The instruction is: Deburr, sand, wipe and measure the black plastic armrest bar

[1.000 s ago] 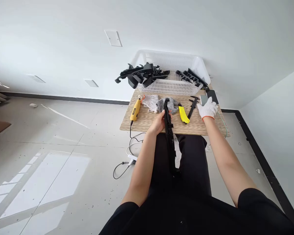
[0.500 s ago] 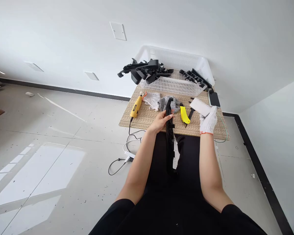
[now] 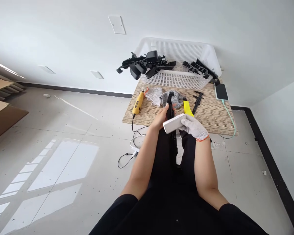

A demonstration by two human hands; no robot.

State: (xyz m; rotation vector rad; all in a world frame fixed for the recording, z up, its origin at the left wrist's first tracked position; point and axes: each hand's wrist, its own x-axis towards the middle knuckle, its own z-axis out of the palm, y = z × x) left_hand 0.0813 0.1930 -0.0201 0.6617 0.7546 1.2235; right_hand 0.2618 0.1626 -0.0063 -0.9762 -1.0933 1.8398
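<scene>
A long black plastic part (image 3: 173, 145) stands lengthwise before me, its lower end at my black trousers. My left hand (image 3: 161, 117), bare, is closed around it near its upper end. My right hand (image 3: 191, 126), in a white knitted glove with an orange cuff, grips a flat white block (image 3: 173, 123). The block lies across the front of the black part and hides a stretch of it; whether they touch, I cannot tell. Just behind the hands are a grey glove (image 3: 178, 99) and a yellow-handled tool (image 3: 188, 108), partly covered.
On the wood-patterned table (image 3: 210, 117) lie a yellow rotary tool (image 3: 138, 102), a white glove (image 3: 154, 95), a black caliper (image 3: 198, 101) and a phone (image 3: 221, 91) with a green cable. At the back, a white basket (image 3: 176, 80) holds several black parts (image 3: 149, 63). Cables (image 3: 134, 143) hang at left.
My right hand has brought the white block leftward and down from the table's right side to the black part. My left hand keeps its hold. The caliper now shows more fully.
</scene>
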